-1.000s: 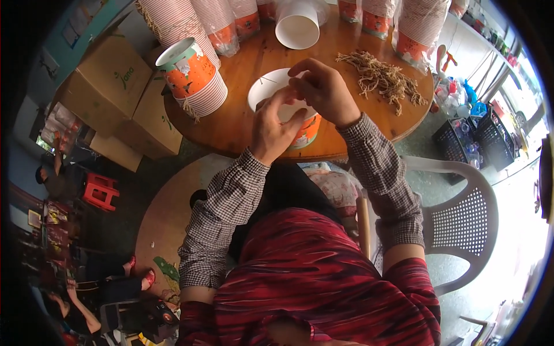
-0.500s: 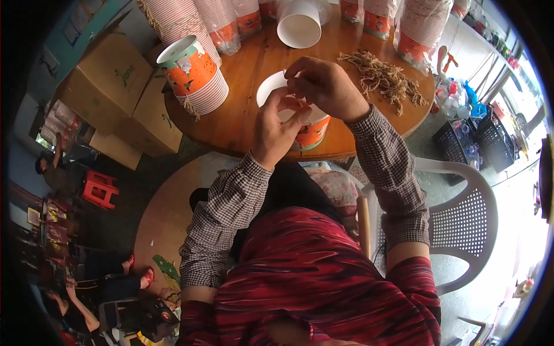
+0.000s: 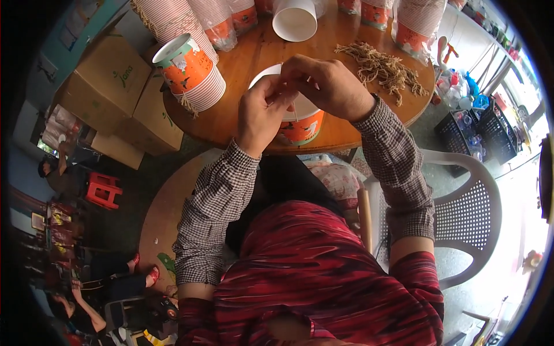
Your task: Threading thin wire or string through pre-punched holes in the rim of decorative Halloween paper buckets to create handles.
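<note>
**Over the round table, your hands closed in on the paper cup's rim**

At the near edge of the round wooden table (image 3: 242, 109), your hands met above the orange-and-white paper cup (image 3: 300, 124) that stood in front of you. Your left hand (image 3: 262, 112) had its fingers pinched together on a thin pale string (image 3: 295, 109) at the cup's mouth, while your right hand (image 3: 329, 86) curled over the far rim, fingers drawn together on the same spot; what exactly lay between them could not be told. Compared with the second before, both hands had shifted only slightly, staying over the cup with the right one rolling a little further across the rim. That small change suggested fine work at the cup's edge was under way rather than finished, and the cup itself had not moved from its place.

To your left on the table stood a stack of orange cups (image 3: 190, 72), leaning, with strings hanging from its lower rims. A single white cup (image 3: 294, 20) sat open at the far side, more sleeves of stacked cups (image 3: 216, 20) lined the back edge, and a loose heap of tan strings (image 3: 384, 69) lay to your right.

Beyond the table, cardboard boxes (image 3: 112, 95) stood on the floor at left, a white plastic chair (image 3: 461, 213) at right, and black crates (image 3: 482, 130) near the bright doorway. A small red stool (image 3: 101, 187) showed far left.
</note>
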{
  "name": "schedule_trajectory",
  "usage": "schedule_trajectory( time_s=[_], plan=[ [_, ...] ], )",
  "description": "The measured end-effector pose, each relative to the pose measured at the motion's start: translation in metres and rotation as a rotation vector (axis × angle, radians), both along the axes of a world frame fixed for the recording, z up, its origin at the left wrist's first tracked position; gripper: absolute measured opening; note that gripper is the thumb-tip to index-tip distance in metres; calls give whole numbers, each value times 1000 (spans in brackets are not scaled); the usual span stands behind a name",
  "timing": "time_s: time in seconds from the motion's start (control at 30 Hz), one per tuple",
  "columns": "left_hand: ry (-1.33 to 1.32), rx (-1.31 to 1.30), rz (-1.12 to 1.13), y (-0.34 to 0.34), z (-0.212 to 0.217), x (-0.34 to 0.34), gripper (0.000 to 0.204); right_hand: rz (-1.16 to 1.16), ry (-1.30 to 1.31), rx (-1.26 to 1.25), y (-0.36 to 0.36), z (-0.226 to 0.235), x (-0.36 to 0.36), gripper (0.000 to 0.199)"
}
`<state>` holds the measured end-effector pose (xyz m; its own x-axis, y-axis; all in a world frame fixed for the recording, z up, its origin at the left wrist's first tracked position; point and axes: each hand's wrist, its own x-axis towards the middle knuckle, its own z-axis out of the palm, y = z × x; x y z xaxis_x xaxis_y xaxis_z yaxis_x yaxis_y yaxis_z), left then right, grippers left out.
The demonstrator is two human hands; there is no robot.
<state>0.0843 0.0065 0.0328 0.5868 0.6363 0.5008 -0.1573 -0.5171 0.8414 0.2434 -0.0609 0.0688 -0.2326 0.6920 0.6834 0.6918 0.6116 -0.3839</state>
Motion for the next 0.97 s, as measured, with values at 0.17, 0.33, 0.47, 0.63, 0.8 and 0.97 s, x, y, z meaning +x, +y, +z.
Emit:
schedule_trajectory(
  time_s=[0.17, 0.33, 0.47, 0.63, 0.8, 0.97],
  plan=[
    [52, -82, 75, 1, -2, -2, 14, -27, 34, 48, -3, -5, -5, 15],
    [58, 54, 136, -3, -5, -7, 12, -96, 68, 58, 8, -13, -13, 11],
    [71, 369, 226, -4, -9, -8, 9, -158, 186, 112, 24, -19, -24, 9],
    [-4, 390, 291, -12, -25, -9, 13, -323, 132, 187, 37, -25, -18, 7],
    [42, 544, 382, -18, -47, -11, 12, -495, 177, 323, 53, -19, 17, 8],
    [12, 693, 399, -8, -55, -5, 11, -600, 169, 335, 61, -15, 37, 10]
  ],
)
